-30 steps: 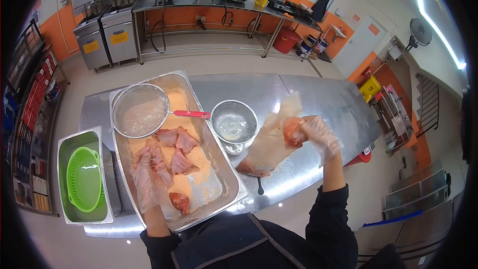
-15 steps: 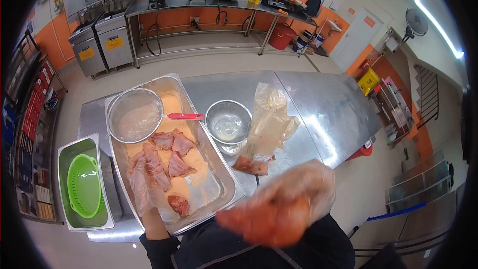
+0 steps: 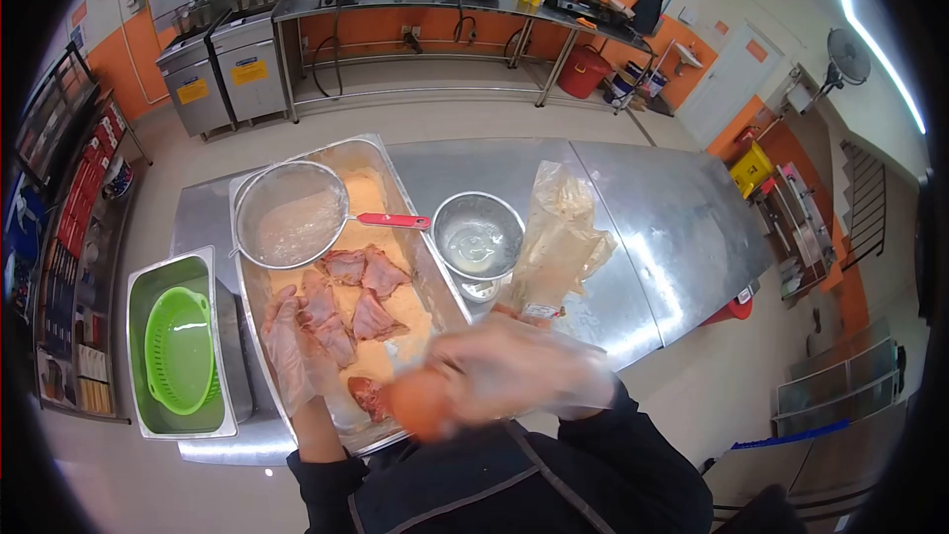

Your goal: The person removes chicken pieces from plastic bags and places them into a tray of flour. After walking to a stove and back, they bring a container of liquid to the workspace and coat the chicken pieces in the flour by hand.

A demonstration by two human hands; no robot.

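Observation:
My left hand point(image 3: 290, 351), in a clear plastic glove, lies at the left inside of a metal tray point(image 3: 450, 287), fingers stretched out beside raw chicken pieces point(image 3: 324, 311). The pieces rest on orange-tinted powder point(image 3: 371, 193). My right hand point(image 3: 514, 364), also gloved, is smeared by motion above the tray's near right corner. It grips a reddish-orange piece of raw chicken point(image 3: 420, 403), too blurred for its cut to show. Just left of it, a darker red piece of meat point(image 3: 368, 398) sits in the tray.
A sieve point(image 3: 292, 216) with a red handle rests across the tray's far left rim. To the right are a steel bowl point(image 3: 478, 234) and a crumpled plastic bag point(image 3: 556, 237). A green basket point(image 3: 181, 351) sits in a deep metal pan point(image 3: 141, 287) at left.
My right hand has swung left with the reddish-orange chicken, from beyond the tray's right side to over its near corner. My left hand stays beside the pieces. The view has shifted slightly.

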